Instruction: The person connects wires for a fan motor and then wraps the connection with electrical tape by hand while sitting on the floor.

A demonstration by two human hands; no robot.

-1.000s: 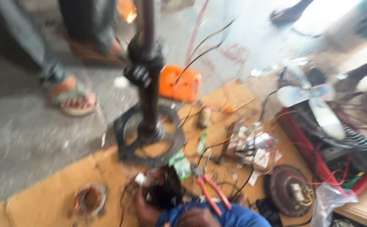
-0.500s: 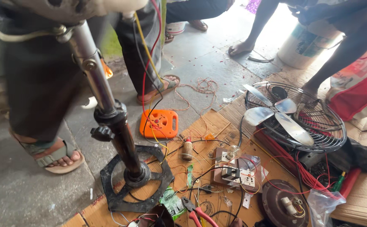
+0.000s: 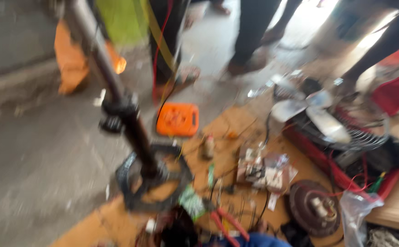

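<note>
A dark fan stand (image 3: 131,132) rises tilted from its round base (image 3: 151,183) on the brown cardboard sheet (image 3: 236,132). Neither hand shows (the blurred bottom edge hides them), so I cannot tell their grip. An orange box (image 3: 177,120) lies just beyond; fan blades (image 3: 311,107) rest on a wire grille (image 3: 345,135) far right; red-handled pliers (image 3: 224,224) lie near.

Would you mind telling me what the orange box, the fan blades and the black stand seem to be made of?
The orange box looks like moulded plastic: even bright colour, rounded corners, matt. The fan blades appear to be pale translucent plastic, though blur leaves thin metal possible. The black stand and its ring base look like dark painted metal, judging by the slim tube and openwork foot.
</note>
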